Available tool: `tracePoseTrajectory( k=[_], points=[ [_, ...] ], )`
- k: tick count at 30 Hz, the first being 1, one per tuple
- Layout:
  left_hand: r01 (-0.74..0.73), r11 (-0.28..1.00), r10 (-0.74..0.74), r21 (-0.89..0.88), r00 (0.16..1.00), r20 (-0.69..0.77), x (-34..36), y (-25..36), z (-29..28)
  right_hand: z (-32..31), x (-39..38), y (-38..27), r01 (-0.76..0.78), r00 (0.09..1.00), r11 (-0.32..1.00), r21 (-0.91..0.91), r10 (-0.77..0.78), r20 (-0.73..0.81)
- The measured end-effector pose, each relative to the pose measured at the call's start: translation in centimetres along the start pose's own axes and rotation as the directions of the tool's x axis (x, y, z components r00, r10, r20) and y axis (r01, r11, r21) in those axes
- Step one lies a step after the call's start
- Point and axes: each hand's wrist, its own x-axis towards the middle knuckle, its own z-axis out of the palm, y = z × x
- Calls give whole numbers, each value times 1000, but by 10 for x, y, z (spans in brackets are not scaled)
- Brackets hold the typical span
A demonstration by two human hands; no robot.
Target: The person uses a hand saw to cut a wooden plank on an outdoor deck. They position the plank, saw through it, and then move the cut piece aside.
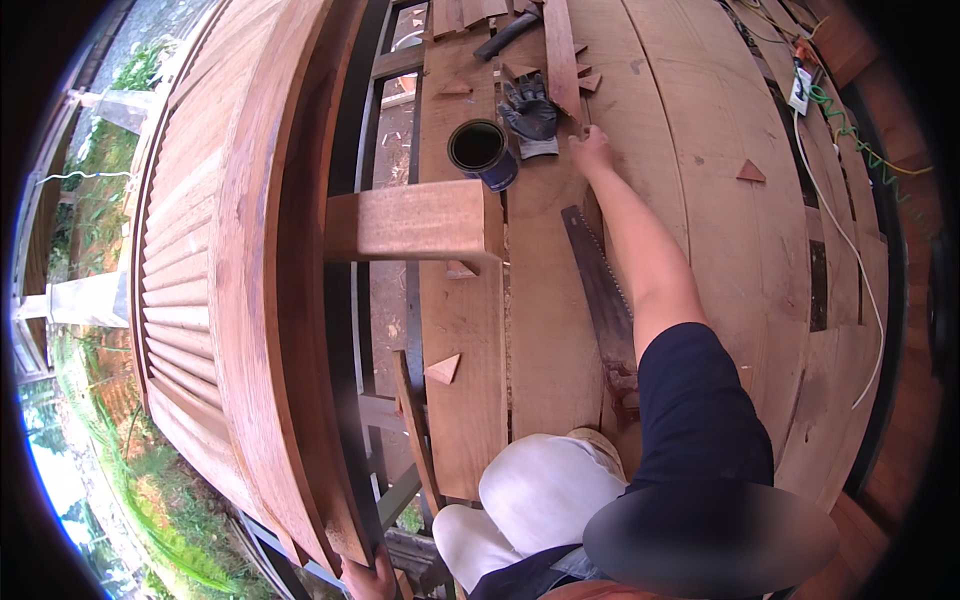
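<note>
My right hand [592, 150] reaches far forward over the wooden planks [700, 200]. Its curled fingers rest at the near end of a narrow wooden strip [561, 50], right beside a grey work glove [530, 110]. Whether the fingers grip the strip is not visible. My left hand [365, 580] sits at the bottom edge, wrapped around the lower end of a curved wooden rail [290, 300]. A dark open can [483, 150] stands just left of the glove. A hand saw [600, 290] lies under my right forearm.
A short wooden beam [410, 222] juts out from the rail over gaps between the planks. Small triangular offcuts [750, 172] lie scattered about. A white cable [850, 250] and a green cord [850, 130] run along the right. Slatted wood [190, 280] curves away on the left, with greenery below.
</note>
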Motion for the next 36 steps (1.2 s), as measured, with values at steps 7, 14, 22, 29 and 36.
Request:
tracePoseTrajectory(
  k=[7, 14, 22, 29, 36],
  points=[
    [199, 980, -192, -29, 970, 150, -5, -1, -2, 22, 48, -15, -279, 960, 955, 96, 275, 53],
    [61, 994, -57, -92, 997, 50, 3, -4, 4, 26, 76, 24, -199, 938, 978, 58, 173, 301],
    [16, 988, -19, -153, 1000, -18, 3, 10, -1, 40, 63, -25, -261, 964, 959, 112, 252, 85],
    [60, 997, -58, -46, 998, 31, -20, -24, 11, 14, -17, -3, -471, 843, 579, 665, 73, 533],
    [-67, 997, 63, -46, 994, -87, -9, -19, 20, -86, -176, 36, -733, 676, 242, 636, 150, 722]
  ],
)
